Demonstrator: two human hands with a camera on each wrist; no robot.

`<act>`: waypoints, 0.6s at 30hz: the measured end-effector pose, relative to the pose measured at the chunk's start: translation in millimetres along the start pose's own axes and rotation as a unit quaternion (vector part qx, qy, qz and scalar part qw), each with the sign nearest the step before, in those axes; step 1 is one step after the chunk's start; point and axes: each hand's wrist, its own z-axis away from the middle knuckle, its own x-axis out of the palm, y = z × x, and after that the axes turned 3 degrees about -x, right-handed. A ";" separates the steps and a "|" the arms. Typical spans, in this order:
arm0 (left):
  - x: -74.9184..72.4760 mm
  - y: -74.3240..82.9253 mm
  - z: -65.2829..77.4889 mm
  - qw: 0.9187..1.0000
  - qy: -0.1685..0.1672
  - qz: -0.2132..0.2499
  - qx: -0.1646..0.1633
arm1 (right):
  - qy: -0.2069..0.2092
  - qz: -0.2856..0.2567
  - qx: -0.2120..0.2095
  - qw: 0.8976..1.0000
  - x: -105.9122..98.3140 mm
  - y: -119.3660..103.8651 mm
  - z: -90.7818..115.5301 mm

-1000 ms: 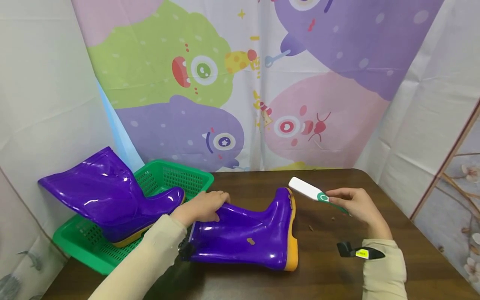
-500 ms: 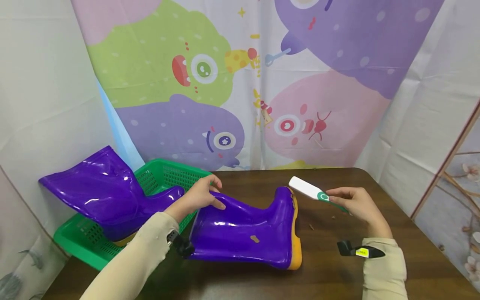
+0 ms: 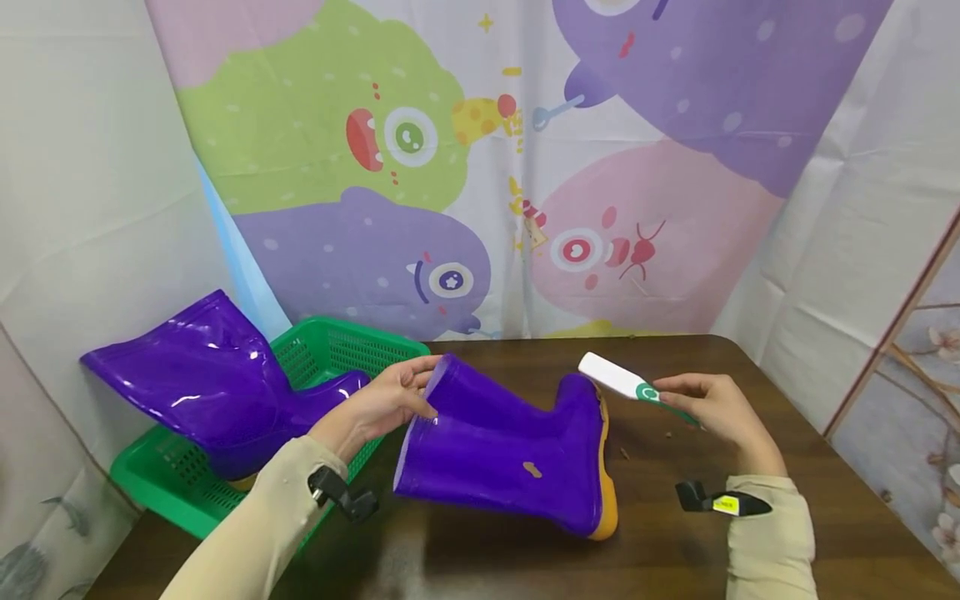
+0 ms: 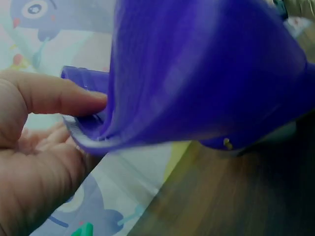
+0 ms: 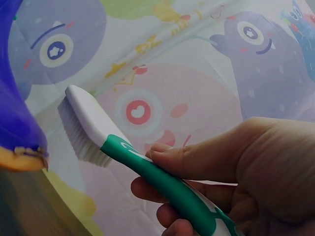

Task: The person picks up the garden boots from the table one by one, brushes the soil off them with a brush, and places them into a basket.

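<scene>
My left hand (image 3: 386, 404) pinches the top rim of a purple rain boot (image 3: 495, 450) between thumb and fingers. The boot lies tilted on its side, shaft opening raised to the left, its yellow sole facing right. A brown smear (image 3: 532, 470) marks the shaft, and dirt shows at the toe end of the sole (image 5: 29, 152). In my right hand (image 3: 720, 417) is a scrub brush (image 5: 133, 160) with a white head, white bristles and a green handle. Its head hovers just right of the boot's toe, bristles angled toward the boot in the right wrist view.
A second purple boot (image 3: 202, 392) stands in a green plastic basket (image 3: 161, 492) on the left. Brown crumbs (image 3: 624, 453) dot the wooden table (image 3: 675, 550) right of the near boot. A cartoon-print curtain (image 3: 517, 283) hangs behind the table.
My left hand has shifted its grip to the boot's upper rim and lifted the shaft end, rolling the boot and moving it slightly right. The right hand with the brush has hardly moved.
</scene>
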 end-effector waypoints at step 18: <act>24.8 -13.7 5.3 0.999 -0.006 0.033 0.031 | 0.002 -0.007 0.011 1.000 -3.2 0.4 1.2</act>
